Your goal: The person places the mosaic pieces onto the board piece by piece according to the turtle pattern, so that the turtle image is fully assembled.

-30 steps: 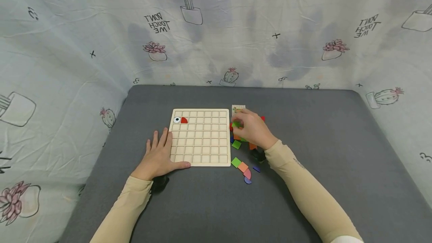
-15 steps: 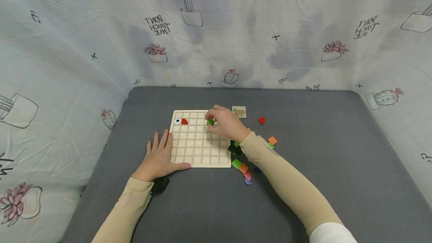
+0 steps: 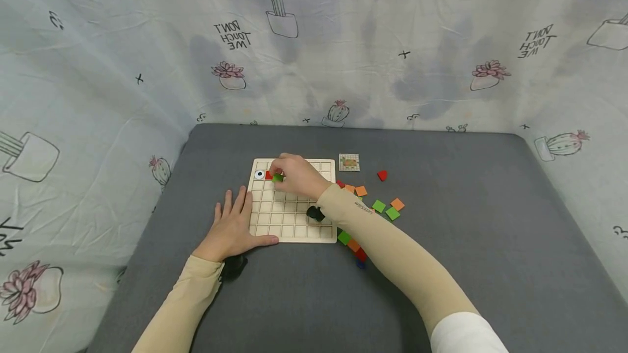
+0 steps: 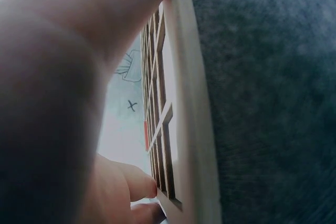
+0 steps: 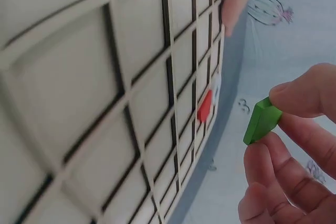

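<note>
A pale wooden grid board [image 3: 289, 222] lies on the grey table. In its upper left part sit a white eye piece [image 3: 259, 175] and, beside it, a red piece [image 3: 268, 175]. My right hand [image 3: 300, 176] pinches a green square tile [image 5: 262, 120] between thumb and fingers, over the board just right of the red piece. The right wrist view shows the tile held tilted above the cells. My left hand [image 3: 230, 226] rests with spread fingers along the board's left edge, its thumb at the front edge. In the left wrist view the board's rim [image 4: 194, 129] runs close beside that hand.
Right of the board lie loose orange, green and red pieces, such as an orange tile [image 3: 397, 204] and a red piece [image 3: 382, 176]. A small pattern card [image 3: 349, 162] lies behind them. A row of tiles [image 3: 353, 245], partly behind my right sleeve, sits near the board's front right corner.
My right hand has carried the green tile leftward from the loose pieces across the board, up to the red piece. The left hand has stayed at the board's edge.
</note>
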Tool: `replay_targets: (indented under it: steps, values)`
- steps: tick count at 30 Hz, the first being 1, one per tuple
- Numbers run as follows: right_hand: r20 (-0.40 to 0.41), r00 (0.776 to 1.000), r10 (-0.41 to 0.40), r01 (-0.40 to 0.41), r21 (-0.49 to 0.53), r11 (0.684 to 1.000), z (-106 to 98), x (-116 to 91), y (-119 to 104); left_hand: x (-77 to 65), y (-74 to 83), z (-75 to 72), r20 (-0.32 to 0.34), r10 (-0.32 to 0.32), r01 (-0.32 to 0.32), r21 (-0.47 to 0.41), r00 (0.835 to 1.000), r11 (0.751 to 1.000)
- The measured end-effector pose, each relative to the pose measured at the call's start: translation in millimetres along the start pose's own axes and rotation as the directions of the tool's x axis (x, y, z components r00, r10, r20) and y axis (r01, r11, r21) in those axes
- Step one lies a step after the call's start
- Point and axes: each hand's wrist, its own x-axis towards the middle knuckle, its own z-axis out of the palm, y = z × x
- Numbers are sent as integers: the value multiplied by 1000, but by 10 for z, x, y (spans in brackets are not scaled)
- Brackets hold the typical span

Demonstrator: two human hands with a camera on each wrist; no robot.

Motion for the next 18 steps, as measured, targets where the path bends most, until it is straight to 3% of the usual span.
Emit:
replay_targets:
  steps: [18]
  values:
    - [94,995,-9,15,-68,998,378,395,-147,-10,-38,19,-9,19,-19,3,1000,1000]
